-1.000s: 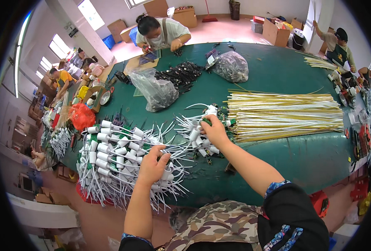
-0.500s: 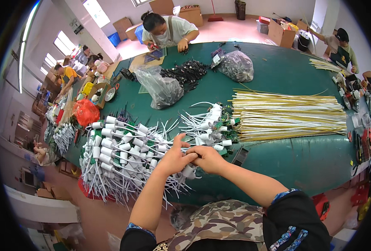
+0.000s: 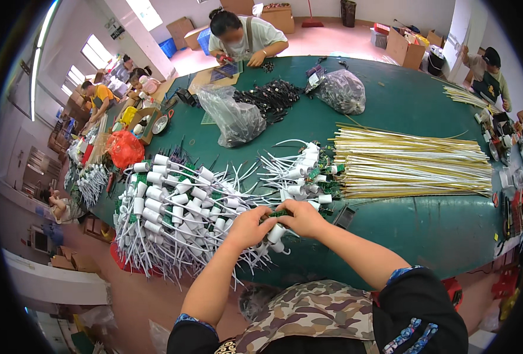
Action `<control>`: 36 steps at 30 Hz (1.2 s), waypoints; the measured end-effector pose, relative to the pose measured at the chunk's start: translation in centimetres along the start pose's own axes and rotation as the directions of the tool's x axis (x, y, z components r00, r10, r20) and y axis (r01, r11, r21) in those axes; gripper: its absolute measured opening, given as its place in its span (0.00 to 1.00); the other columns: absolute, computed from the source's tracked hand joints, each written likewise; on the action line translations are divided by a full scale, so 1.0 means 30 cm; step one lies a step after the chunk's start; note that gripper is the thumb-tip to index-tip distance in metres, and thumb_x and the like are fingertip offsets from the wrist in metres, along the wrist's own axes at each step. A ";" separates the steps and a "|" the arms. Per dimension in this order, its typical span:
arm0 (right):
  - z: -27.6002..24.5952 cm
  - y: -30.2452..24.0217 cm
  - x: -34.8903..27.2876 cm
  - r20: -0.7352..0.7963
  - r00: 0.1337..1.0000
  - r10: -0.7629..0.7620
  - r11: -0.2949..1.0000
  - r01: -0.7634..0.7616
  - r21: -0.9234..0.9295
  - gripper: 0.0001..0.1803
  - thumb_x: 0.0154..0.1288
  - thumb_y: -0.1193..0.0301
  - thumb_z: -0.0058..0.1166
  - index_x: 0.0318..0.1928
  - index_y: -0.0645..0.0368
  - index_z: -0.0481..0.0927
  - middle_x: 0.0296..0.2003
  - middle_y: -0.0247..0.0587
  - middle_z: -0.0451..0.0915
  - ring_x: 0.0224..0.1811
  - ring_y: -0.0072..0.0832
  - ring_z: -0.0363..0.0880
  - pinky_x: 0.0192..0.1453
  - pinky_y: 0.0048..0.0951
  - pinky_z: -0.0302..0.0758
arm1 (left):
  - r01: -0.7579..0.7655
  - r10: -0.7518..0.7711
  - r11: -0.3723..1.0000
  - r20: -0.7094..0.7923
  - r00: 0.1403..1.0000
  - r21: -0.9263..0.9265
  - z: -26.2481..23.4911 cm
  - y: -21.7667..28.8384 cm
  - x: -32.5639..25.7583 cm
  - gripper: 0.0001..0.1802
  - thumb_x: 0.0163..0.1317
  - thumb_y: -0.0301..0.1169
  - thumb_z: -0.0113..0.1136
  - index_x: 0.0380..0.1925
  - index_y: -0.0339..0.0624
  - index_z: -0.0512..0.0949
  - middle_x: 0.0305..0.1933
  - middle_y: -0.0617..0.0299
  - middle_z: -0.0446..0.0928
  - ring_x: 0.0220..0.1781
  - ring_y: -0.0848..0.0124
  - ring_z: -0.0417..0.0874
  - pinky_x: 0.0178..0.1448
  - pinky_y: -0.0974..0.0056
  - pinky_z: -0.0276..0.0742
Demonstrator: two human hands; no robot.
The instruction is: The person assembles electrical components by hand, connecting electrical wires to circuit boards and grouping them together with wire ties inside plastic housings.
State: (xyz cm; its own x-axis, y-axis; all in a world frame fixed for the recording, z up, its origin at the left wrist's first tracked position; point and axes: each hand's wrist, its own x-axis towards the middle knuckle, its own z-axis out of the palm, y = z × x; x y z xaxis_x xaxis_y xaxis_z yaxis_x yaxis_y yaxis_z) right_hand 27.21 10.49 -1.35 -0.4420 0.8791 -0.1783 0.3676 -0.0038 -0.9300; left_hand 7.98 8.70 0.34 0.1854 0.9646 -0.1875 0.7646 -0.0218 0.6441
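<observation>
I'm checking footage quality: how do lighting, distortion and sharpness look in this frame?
Head view: even daylight from windows, soft shadows; fisheye bends the green table edge, black vignette at the rim; left hand and right hand on a white socket look sharp; far workers softer.

Table (image 3: 415, 230) dark green. Sockets (image 3: 155, 203) white with white leads, small green boards mixed in; the socket (image 3: 276, 233) between the hands also white. Rod bundle (image 3: 412, 168) pale yellow-gold. Bags (image 3: 232, 118) clear-grey, holding black parts (image 3: 270, 97). One bag (image 3: 124, 148) at the left edge red. Apron (image 3: 314, 315) camo in tan, brown and green; sleeves (image 3: 417, 321) black with blue-patterned trim. Floor pinkish-red.
</observation>
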 end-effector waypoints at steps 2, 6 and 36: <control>0.008 0.045 0.011 0.037 0.995 -0.092 0.996 0.092 0.005 0.11 0.60 0.72 0.57 0.43 0.60 0.80 0.36 0.52 0.83 0.39 0.46 0.82 0.44 0.39 0.77 | -0.061 0.064 0.996 0.041 0.997 -0.073 0.000 0.001 -0.004 0.14 0.62 0.42 0.59 0.34 0.42 0.82 0.30 0.49 0.81 0.33 0.52 0.83 0.37 0.56 0.77; 0.050 0.079 0.003 -0.034 0.977 -0.211 0.969 0.204 -0.139 0.12 0.60 0.72 0.55 0.44 0.60 0.81 0.36 0.52 0.83 0.40 0.48 0.82 0.46 0.43 0.77 | -0.078 0.080 0.957 0.002 0.997 0.279 0.011 0.023 0.004 0.15 0.62 0.44 0.56 0.30 0.46 0.81 0.26 0.49 0.80 0.32 0.51 0.83 0.35 0.52 0.76; -0.128 0.134 0.259 -0.630 0.776 0.010 0.957 0.174 0.230 0.15 0.63 0.66 0.58 0.44 0.61 0.74 0.33 0.52 0.81 0.37 0.45 0.80 0.43 0.39 0.74 | -0.141 0.132 0.990 -0.351 0.927 -0.001 -0.237 0.065 -0.075 0.14 0.61 0.35 0.64 0.42 0.36 0.80 0.28 0.54 0.81 0.28 0.65 0.81 0.34 0.64 0.74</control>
State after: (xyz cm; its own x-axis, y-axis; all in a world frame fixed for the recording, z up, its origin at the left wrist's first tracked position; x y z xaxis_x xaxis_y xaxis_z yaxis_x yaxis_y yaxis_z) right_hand 28.40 19.13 -5.24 0.1767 0.9827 0.0546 0.0869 0.0397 -0.9954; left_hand 4.68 8.34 7.30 0.0559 0.9836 0.1713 0.7300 -0.1573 0.6651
